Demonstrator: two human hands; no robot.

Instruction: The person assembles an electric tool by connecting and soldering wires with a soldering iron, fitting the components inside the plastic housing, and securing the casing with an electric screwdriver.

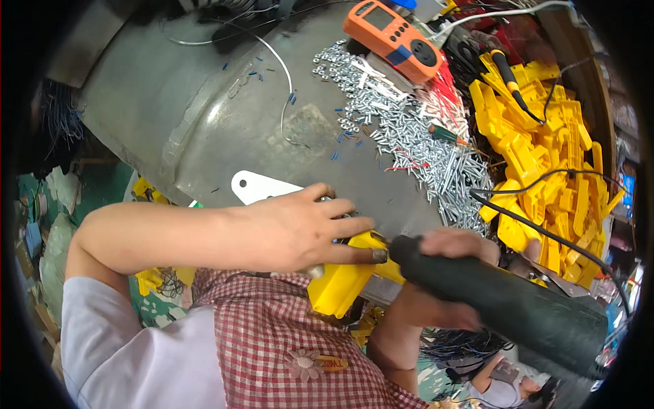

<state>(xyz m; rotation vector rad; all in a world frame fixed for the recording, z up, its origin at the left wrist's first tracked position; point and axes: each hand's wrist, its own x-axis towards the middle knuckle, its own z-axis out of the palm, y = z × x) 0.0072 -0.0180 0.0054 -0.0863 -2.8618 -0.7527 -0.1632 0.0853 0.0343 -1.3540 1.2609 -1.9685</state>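
Note:
My left hand [300, 228] is closed around a yellow plastic housing [334, 286] at the near edge of the table. Partly under that hand lies a white flat plate [262, 185] with a hole at its rounded end. In my right hand [463, 247], slightly blurred, is a thick black electric screwdriver [511, 293] held nearly level. Its tip points left and meets the upper end of the housing by my left fingertips; the exact contact point is too small to make out.
Loose screws [402, 126] are heaped across the table's right half, with a small green-handled screwdriver [446, 134] among them. An orange meter [394, 41] stands behind. At right are piled yellow plastic parts [538, 157], a soldering iron [507, 75] and a black cable [545, 223].

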